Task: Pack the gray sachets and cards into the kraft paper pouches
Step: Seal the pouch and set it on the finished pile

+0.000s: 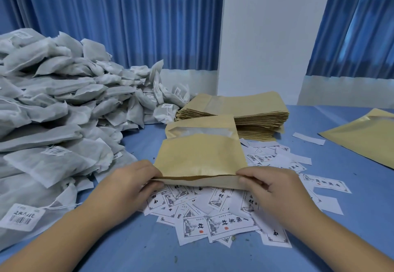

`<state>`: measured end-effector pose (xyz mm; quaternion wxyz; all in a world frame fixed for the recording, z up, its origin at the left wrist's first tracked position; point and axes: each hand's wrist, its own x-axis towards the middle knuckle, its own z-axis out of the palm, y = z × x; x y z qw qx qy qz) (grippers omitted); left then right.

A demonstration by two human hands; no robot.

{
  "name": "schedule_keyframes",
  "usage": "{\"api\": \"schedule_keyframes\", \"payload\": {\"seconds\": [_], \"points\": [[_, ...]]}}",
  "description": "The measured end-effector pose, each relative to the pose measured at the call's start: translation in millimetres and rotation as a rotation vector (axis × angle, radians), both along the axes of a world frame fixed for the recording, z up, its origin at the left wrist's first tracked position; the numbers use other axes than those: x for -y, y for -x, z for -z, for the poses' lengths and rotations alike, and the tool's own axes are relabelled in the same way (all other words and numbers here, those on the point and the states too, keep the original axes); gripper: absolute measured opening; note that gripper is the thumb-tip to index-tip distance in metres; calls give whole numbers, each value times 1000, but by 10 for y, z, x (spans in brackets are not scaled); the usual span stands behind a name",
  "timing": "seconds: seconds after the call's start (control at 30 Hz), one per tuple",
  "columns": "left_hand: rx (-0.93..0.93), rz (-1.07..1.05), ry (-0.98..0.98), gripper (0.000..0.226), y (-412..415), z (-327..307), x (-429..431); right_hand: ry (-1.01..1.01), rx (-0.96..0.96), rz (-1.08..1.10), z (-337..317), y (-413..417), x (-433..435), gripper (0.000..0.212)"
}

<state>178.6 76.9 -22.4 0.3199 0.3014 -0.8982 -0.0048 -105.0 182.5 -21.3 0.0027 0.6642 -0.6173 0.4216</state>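
Over the cards (215,222), left hand (132,183) and right hand (270,184) pinch the pouch (200,158) open; probably a sachet (53,105) from nine o'clock goes in next.

packing workroom | sachets (53,92) heaped | kraft pouch stack (241,112) | blue-covered table (351,197)

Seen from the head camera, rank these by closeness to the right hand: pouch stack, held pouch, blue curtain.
1. held pouch, pinched by the right hand
2. pouch stack, behind it on the table
3. blue curtain, at the back wall
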Motion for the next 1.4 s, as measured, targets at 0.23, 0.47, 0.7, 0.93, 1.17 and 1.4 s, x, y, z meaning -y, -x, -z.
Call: {"api": "schedule_keyframes", "payload": {"seconds": [0.23, 0.47, 0.7, 0.93, 1.17, 1.4], "points": [[-46, -14, 85, 35, 27, -28, -80, 144, -1, -63, -69, 12, -74, 14], [-89, -6, 58, 18, 25, -64, -108, 160, -575, -117, -188, 44, -132, 21], [-31, -57, 135, 27, 16, -90, -130, 279, -641, 22, -125, 54, -84, 44], [8, -78, 166, 4, -44, -102, -100, 275, -597, 16, -127, -10, -93, 41], [212, -110, 289, 16, 128, -130, -160, 285, -627, 8, -113, -56, -94, 36], [263, -62, 350, 35, 426, -231, -207, 290, -649, 15, -114, -73, -100, 20]]}}
